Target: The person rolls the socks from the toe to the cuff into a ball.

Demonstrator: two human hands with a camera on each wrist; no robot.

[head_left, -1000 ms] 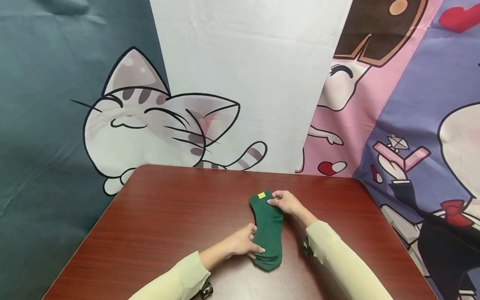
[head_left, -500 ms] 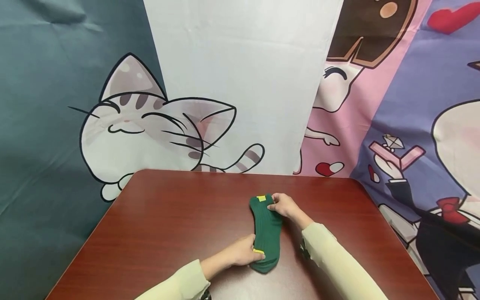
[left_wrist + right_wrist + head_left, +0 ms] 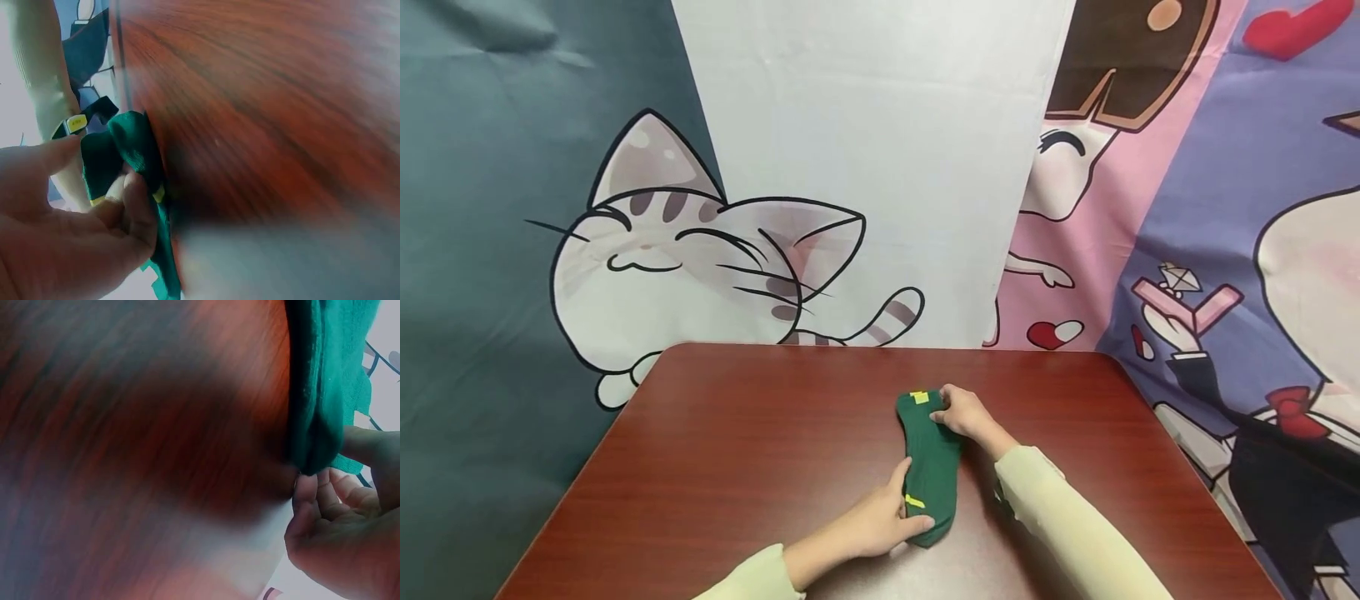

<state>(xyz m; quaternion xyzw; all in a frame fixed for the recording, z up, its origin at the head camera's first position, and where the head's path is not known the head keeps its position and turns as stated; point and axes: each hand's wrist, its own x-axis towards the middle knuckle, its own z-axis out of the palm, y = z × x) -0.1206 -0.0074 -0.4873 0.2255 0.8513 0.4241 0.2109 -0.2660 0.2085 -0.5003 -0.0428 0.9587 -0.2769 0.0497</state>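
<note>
A pair of dark green ribbed socks [image 3: 929, 467] lies lengthwise on the table, with yellow patches at the far end and near the front. My left hand [image 3: 880, 518] holds the near end, thumb over the top and a finger along the left edge. In the left wrist view, the fingers of the left hand [image 3: 94, 231] are tucked against a raised fold of green sock [image 3: 134, 147]. My right hand [image 3: 964, 412] pinches the right edge by the far end. The right wrist view shows the thumb of the right hand [image 3: 344, 519] on one side of the sock [image 3: 325, 381], fingertips below.
The reddish-brown wooden table [image 3: 737, 433] stretches around the socks on all sides. Behind its far edge hangs a printed cloth backdrop [image 3: 880, 125] with cartoon figures. A dark strap with a yellow-marked device [image 3: 77, 123] is on the right wrist.
The left hand has shifted its grasp on the near end, its index finger now stretched along the edge and the lower yellow patch more exposed. The right hand keeps its pinch. The head view has shifted slightly.
</note>
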